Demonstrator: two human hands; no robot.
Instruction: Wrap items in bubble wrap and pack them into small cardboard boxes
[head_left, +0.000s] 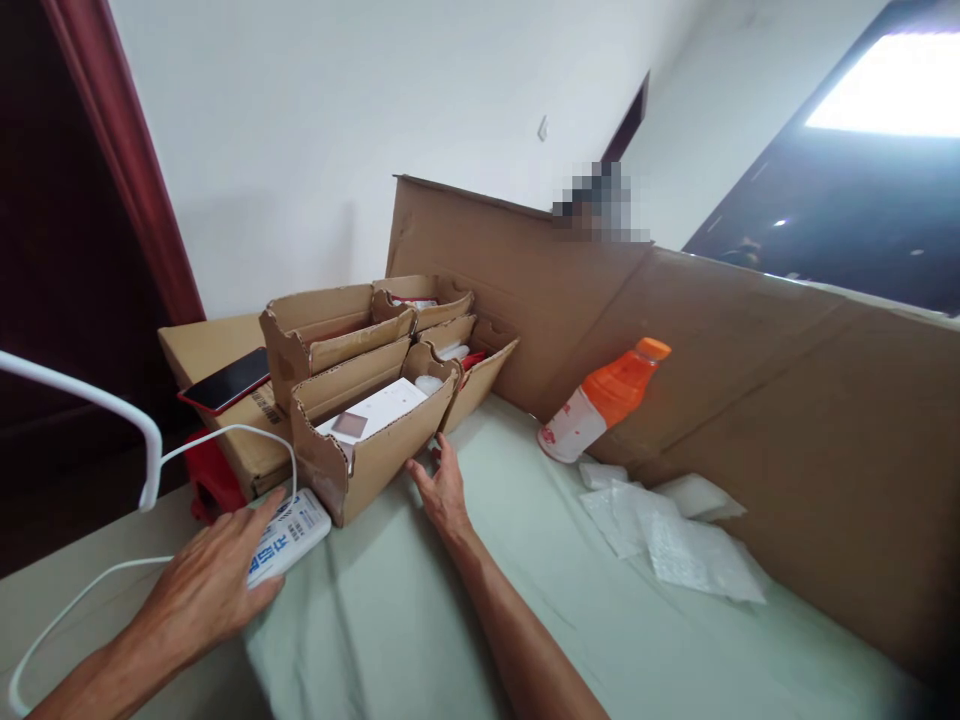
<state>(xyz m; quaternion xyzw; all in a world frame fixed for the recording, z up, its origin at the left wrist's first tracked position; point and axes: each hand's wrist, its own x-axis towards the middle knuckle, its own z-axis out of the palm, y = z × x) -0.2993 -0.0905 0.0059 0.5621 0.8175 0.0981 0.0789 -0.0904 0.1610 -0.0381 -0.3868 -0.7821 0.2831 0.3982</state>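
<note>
A person's left hand (pixel 206 585) lies flat, fingers loosely spread, over a white power bank (pixel 289 535) at the lower left of the frame, palm pressing it onto the pale green cloth (pixel 420 620) that covers the table. A white cable (pixel 225 435) loops up from the bank toward the upper left, and the flat hand appears to keep the bank from sliding as the cable pulls on it.

The right hand (pixel 442 490), near the centre of the frame, is open with fingers extended, its fingertips touching or just short of the base of the nearest open cardboard box (pixel 367 440) (contact is hard to tell from this angle). It holds nothing.

That box carries a white carton (pixel 375 408) and sits at the front of a cluster of similar cardboard boxes (pixel 337 325) packed side by side, apparently so their contents stay reachable from the front. The nearest box stands between the two hands, just beyond both.

Behind the cluster a smartphone (pixel 225 380) rests on a closed box. A tall cardboard sheet (pixel 750 380) stands along the right as a screen, with an orange-capped bottle (pixel 604 400) lying tilted against its foot and white foam wrappers (pixel 675 535) strewn on the cloth beside it.
</note>
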